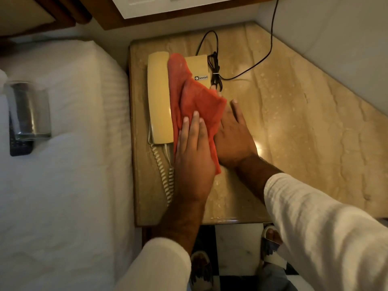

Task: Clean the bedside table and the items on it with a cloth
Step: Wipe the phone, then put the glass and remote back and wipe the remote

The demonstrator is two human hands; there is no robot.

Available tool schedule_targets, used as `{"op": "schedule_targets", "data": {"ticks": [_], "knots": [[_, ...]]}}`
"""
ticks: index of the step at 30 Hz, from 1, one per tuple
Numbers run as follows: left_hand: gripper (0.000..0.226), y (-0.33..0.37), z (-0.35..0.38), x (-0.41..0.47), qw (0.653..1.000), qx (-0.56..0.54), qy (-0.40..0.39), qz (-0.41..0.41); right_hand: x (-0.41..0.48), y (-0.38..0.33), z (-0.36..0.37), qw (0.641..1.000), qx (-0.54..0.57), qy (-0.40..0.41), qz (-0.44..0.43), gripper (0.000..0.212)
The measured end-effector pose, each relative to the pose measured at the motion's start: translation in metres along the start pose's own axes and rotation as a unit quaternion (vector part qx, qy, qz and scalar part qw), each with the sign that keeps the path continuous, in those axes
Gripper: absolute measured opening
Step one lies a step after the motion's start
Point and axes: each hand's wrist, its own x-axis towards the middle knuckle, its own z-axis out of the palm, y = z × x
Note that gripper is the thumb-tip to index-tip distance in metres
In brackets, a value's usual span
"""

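Red cloth (195, 101) draped over phone (159, 97) at table's (294, 122) left side. Left hand (194, 152) flat, fingers together, pressing cloth. Right hand (233, 137) open, fingers under cloth's right edge.

Marble table (294, 122) beside bed (63, 185). Beige phone (159, 97) at table's left side, handset on cradle, coiled cord (165, 175) trailing toward the near edge. Red cloth (195, 101) draped over phone body. Left hand (193, 152) flat on cloth; right hand (233, 135) partly under its right edge. Black cable (270, 43) behind phone. Glass (29, 110) on bed.
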Motion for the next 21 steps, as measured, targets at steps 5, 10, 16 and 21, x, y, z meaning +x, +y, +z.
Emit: {"op": "schedule_targets", "data": {"ticks": [5, 10, 16, 21], "knots": [[0.064, -0.002, -0.008, 0.074, 1.000, 0.011, -0.017, -0.006, -0.002, 0.000, -0.003, 0.998, 0.044, 0.032, 0.015, 0.092], [0.059, 0.000, -0.005, 0.101, 0.999, 0.019, -0.015, -0.030, 0.001, 0.000, -0.003, 0.998, 0.060, 0.012, 0.018, 0.103], [0.059, -0.003, 0.009, 0.003, 1.000, 0.003, -0.007, -0.020, -0.001, -0.001, -0.002, 1.000, 0.012, -0.010, 0.003, 0.076], [0.056, -0.005, 0.002, 0.017, 1.000, 0.014, -0.014, -0.002, -0.001, 0.000, -0.004, 1.000, 0.017, -0.004, 0.000, 0.076]]}}
